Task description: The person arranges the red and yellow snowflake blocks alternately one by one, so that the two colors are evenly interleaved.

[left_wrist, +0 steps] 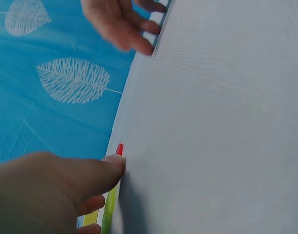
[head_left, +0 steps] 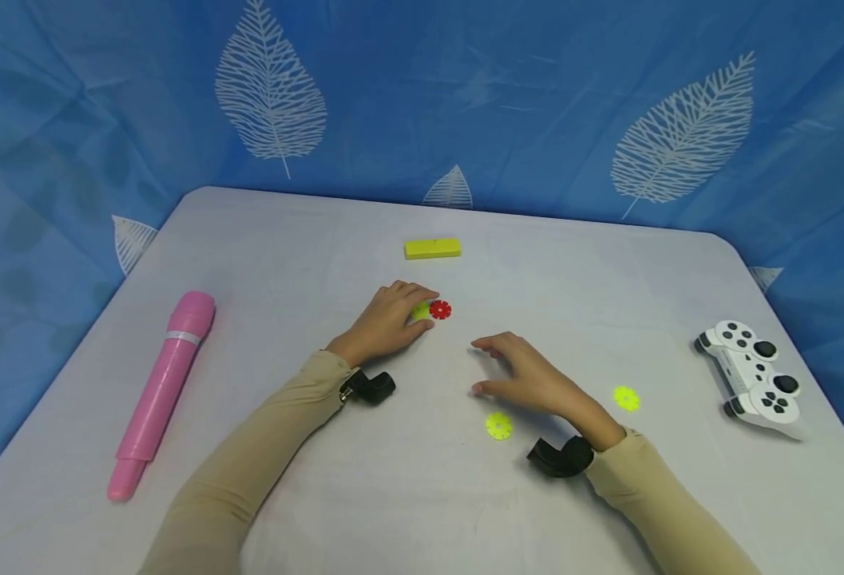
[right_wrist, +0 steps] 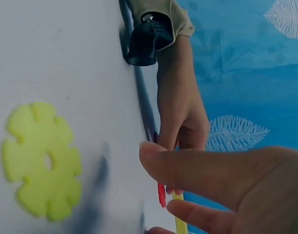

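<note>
My left hand [head_left: 386, 319] is at the middle of the table, thumb and index finger around the edge of a yellow-green notched plastic disc [head_left: 420, 311]. A red notched disc [head_left: 440, 310] sits right against it, just beyond the fingertips. Seen nearly edge-on in the left wrist view, the yellow-green disc [left_wrist: 109, 209] is partly hidden by the thumb. To the right, my right hand [head_left: 529, 379] hovers over the table with thumb and fingers spread apart, holding nothing. Below it lies another yellow-green disc [head_left: 498, 426], which shows large in the right wrist view [right_wrist: 42, 161].
A further yellow-green disc [head_left: 626, 398] lies right of the right wrist. Behind the hands is a yellow block [head_left: 432, 249]. A pink microphone-shaped object [head_left: 159, 395] lies on the left, a white game controller [head_left: 752, 375] near the right edge of the white table [head_left: 307, 263].
</note>
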Tool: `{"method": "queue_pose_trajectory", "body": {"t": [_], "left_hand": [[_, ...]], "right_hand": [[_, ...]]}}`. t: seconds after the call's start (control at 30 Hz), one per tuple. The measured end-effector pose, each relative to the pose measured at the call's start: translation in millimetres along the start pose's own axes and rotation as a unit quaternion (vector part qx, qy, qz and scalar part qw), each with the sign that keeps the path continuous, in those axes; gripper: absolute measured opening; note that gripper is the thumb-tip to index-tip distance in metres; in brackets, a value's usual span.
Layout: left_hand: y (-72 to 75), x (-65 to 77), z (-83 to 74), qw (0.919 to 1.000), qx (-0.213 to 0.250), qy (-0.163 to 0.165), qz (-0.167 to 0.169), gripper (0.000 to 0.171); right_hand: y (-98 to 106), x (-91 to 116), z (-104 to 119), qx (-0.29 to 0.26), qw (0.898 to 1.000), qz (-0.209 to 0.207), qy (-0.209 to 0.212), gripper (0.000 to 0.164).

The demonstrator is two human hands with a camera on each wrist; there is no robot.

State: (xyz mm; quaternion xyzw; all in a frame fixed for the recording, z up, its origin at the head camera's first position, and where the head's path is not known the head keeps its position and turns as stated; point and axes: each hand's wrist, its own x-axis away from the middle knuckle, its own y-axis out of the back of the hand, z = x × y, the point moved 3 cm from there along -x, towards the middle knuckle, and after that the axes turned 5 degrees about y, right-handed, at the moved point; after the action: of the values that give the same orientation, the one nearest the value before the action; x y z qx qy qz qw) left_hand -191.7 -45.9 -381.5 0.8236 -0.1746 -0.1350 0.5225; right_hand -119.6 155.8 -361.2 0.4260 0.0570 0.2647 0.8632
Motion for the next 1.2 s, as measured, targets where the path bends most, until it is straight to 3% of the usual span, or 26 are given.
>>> {"method": "queue_pose_trajectory", "body": {"t": [0.23, 0.43, 0.73, 1.2], "left_hand": [[-0.1, -2.8, 0.0, 0.9997, 0.011, -0.019, -0.01, 0.044], [-3.6, -8.3, -6.0, 0.9993, -0.003, -0.036, -0.004, 0.037], [-3.6, -10.6, -9.4, 0.9994, 0.002, -0.034, -0.006, 0.031], [-6.5, -10.6, -12.1, 0.9962, -0.017, -0.082, -0.025, 0.023]], "right_hand": [[-1.5, 24.0, -1.2, 0.013, 0.999, 0.001, 0.036, 0.051], [-6.5, 41.8, 0.9, 0.041, 0.998, -0.025, 0.04, 0.046], [-15.5, 62.7, 6.5, 0.091, 0.993, -0.061, 0.037, 0.046], [-25.1, 70.5, 14.1, 0.139, 0.984, -0.1, 0.044, 0.045]]}}
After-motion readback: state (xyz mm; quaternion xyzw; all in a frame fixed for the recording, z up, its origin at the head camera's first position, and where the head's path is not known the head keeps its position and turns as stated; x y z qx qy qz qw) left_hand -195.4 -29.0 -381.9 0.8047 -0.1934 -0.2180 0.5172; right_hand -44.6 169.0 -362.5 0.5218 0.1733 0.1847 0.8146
